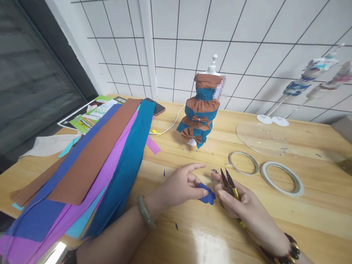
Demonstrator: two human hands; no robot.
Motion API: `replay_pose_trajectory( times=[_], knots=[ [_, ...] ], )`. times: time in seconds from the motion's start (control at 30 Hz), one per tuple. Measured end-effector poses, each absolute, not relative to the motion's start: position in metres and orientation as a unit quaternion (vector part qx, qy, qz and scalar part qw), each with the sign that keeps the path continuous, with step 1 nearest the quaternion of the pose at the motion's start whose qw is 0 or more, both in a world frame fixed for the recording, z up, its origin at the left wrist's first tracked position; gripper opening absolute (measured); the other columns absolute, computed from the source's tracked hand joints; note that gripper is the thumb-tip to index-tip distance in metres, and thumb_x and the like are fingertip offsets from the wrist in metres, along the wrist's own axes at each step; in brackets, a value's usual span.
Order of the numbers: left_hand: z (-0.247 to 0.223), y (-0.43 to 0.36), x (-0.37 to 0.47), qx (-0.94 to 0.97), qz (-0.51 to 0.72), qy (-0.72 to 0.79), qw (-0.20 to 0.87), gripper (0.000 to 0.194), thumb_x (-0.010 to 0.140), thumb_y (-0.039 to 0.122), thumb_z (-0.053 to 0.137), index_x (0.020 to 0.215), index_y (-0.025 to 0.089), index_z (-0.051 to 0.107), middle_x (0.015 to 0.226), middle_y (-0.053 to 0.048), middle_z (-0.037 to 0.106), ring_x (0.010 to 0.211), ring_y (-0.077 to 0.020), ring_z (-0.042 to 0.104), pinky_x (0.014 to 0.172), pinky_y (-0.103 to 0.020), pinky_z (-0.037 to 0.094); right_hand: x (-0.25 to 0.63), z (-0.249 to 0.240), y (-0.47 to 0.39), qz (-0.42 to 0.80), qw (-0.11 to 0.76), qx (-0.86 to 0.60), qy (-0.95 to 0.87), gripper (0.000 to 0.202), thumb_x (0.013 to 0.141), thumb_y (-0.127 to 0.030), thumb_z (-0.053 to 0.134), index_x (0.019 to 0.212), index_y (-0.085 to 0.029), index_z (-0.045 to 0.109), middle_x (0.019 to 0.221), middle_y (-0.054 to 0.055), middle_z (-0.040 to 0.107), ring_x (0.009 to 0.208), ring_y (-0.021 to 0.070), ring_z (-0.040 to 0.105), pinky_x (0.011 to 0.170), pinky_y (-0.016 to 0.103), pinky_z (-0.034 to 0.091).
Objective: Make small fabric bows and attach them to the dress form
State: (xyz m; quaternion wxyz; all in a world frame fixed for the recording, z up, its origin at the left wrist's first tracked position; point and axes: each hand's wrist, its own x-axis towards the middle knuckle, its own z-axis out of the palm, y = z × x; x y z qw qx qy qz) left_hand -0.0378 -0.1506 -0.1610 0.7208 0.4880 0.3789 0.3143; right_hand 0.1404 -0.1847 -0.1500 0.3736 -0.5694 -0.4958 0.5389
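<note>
Between the thumb and fingers of my left hand [181,186] is a small dark blue paper piece [209,196] with a rounded, petal-like edge. My index finger stretches out past it. Just to the right, my right hand [244,207] grips a pair of scissors [230,184] with dark blades and yellow on the handle. The blades point up and away from me, their tips slightly apart, beside the blue piece without visibly touching it. Dark scraps [215,171] lie near the right fingertips.
Long crepe paper strips [95,149] cover the left side. A small dress form [202,106] in brown and teal stands behind my hands. Two tape rolls [266,175] lie to the right, near a clear round sheet [254,136] and two figures on stands [299,81]. A phone [159,108] lies behind.
</note>
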Motion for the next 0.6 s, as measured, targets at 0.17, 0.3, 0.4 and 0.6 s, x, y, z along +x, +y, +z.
replay_pose_trajectory(
  times=[0.17, 0.3, 0.4, 0.6],
  knots=[
    [-0.159, -0.153, -0.036, 0.482, 0.294, 0.379, 0.733, 0.069, 0.062, 0.016, 0.068, 0.125, 0.016, 0.039, 0.066, 0.003, 0.058, 0.062, -0.0107, 0.058, 0.065, -0.026, 0.044, 0.130, -0.148, -0.188, 0.485, 0.346, -0.566, -0.570, 0.055, 0.064, -0.037, 0.068, 0.113, -0.018, 0.054, 0.109, 0.010, 0.061, 0.106, 0.0265, 0.052, 0.088, 0.039, 0.042],
    [-0.159, -0.152, -0.037, 0.489, 0.289, 0.372, 0.734, 0.068, 0.063, 0.016, 0.067, 0.125, 0.016, 0.039, 0.065, 0.002, 0.058, 0.062, -0.0118, 0.058, 0.064, -0.027, 0.044, 0.129, -0.148, -0.188, 0.483, 0.323, -0.556, -0.595, 0.035, 0.071, -0.035, 0.062, 0.100, -0.017, 0.060, 0.089, 0.008, 0.068, 0.098, 0.0251, 0.058, 0.085, 0.037, 0.045],
    [-0.159, -0.151, -0.038, 0.493, 0.292, 0.373, 0.730, 0.067, 0.063, 0.015, 0.066, 0.125, 0.015, 0.039, 0.065, 0.002, 0.057, 0.063, -0.0121, 0.058, 0.064, -0.027, 0.044, 0.134, -0.150, -0.187, 0.481, 0.317, -0.565, -0.591, 0.026, 0.070, -0.035, 0.063, 0.090, -0.018, 0.062, 0.089, 0.008, 0.068, 0.098, 0.0245, 0.057, 0.082, 0.034, 0.045],
    [-0.162, -0.148, -0.042, 0.513, 0.307, 0.377, 0.708, 0.067, 0.063, 0.017, 0.067, 0.124, 0.015, 0.039, 0.071, -0.001, 0.060, 0.066, -0.0135, 0.058, 0.064, -0.027, 0.043, 0.141, -0.153, -0.185, 0.524, 0.374, -0.580, -0.499, 0.029, 0.067, -0.035, 0.067, 0.091, -0.019, 0.063, 0.083, 0.004, 0.064, 0.064, 0.0148, 0.057, 0.048, 0.022, 0.040]
  ],
)
